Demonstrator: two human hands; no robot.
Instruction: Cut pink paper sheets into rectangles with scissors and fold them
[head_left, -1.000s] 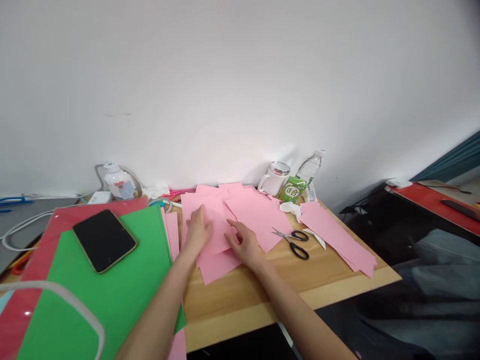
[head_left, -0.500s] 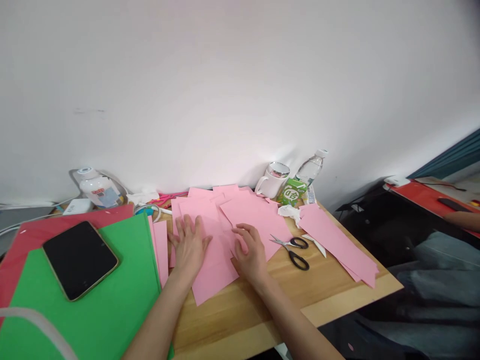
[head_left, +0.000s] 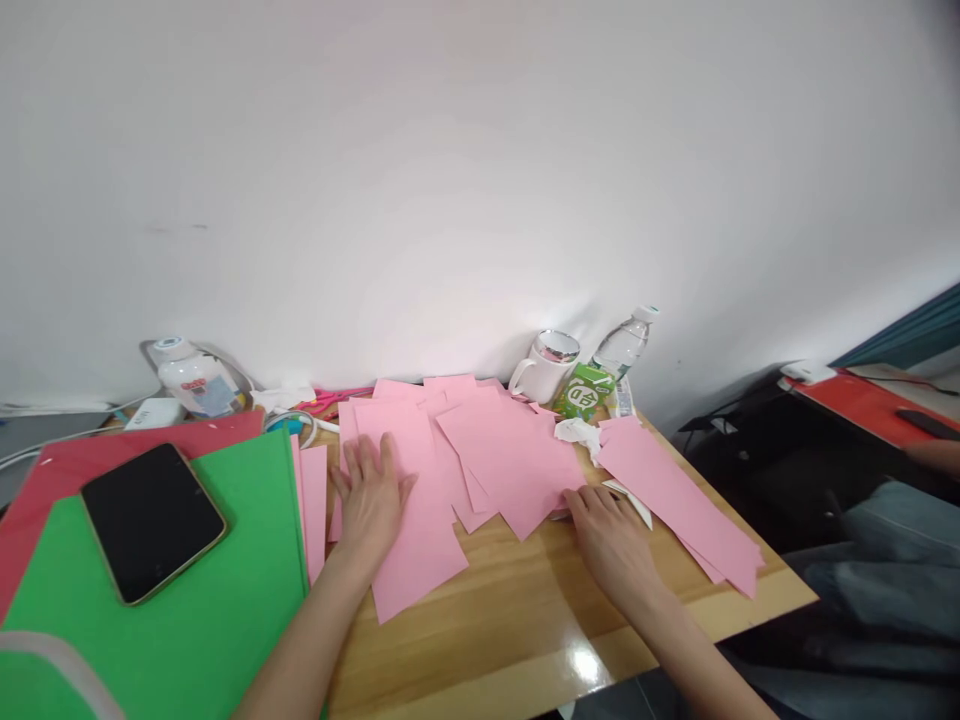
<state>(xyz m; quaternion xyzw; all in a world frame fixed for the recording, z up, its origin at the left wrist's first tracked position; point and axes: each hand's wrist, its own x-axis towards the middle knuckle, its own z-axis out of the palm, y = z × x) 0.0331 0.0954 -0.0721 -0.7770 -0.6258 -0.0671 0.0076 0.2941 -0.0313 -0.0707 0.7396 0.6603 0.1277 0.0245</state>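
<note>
My left hand lies flat on a long pink paper sheet, fingers stretched forward and the thumb apart. Several more pink sheets overlap to its right, reaching back to the wall. At their right corner my right hand is palm down, fingers curled and close together over the scissors. Only a bit of blade shows by the fingertips; the black handles are hidden under the hand. A folded white piece lies just beyond the right hand.
A green sheet bearing a tablet covers the left side. Along the wall stand a white bottle, a mug, a green carton and a water bottle. Pink strips and crumpled tissue lie right.
My right hand has moved right, from the paper's edge onto the scissors. My left hand has shifted left and flattened on the sheet. A gap has opened between the front pink sheets.
</note>
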